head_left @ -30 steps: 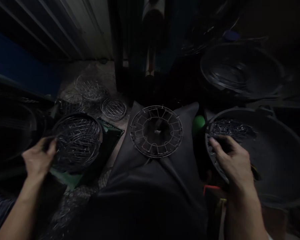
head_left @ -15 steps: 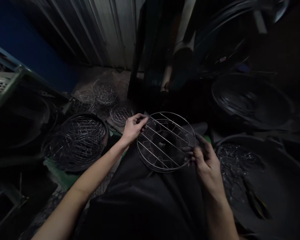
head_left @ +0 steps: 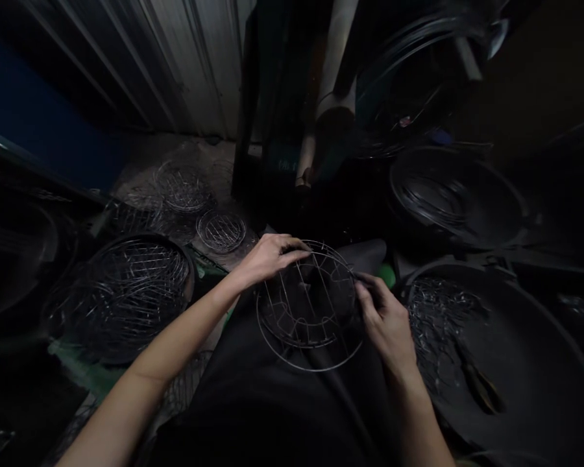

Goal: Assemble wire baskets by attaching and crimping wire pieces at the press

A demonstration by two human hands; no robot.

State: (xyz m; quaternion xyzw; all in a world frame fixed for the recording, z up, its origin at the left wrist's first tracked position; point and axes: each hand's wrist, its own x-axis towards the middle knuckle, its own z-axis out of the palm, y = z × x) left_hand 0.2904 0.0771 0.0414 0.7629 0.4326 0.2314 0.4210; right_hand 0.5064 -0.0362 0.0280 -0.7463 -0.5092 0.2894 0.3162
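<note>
Both my hands hold a round wire rack [head_left: 311,305] of thin steel, with bent wires inside its rim, above my dark-clothed lap [head_left: 272,408]. My left hand [head_left: 270,258] grips the rack's upper left rim, its fingers curled over the wire. On the right side, my right hand [head_left: 384,324] pinches the rim between fingers and thumb. A pile of wire racks [head_left: 121,298] lies to the left of my left forearm. Nearest my right hand is a wide black wok [head_left: 530,363] holding a heap of wire pieces [head_left: 440,318] and a pair of pliers [head_left: 479,389].
Several more wire racks [head_left: 221,230] lie on the floor at the far left. A second black pan [head_left: 452,194] stands at the upper right, and a green ball [head_left: 387,275] sits behind the rack. A corrugated metal wall [head_left: 189,65] closes off the back.
Both hands have come in from the pile and the wok onto the rack. It has risen off my lap, and my hands have turned it, shifting it slightly lower in view.
</note>
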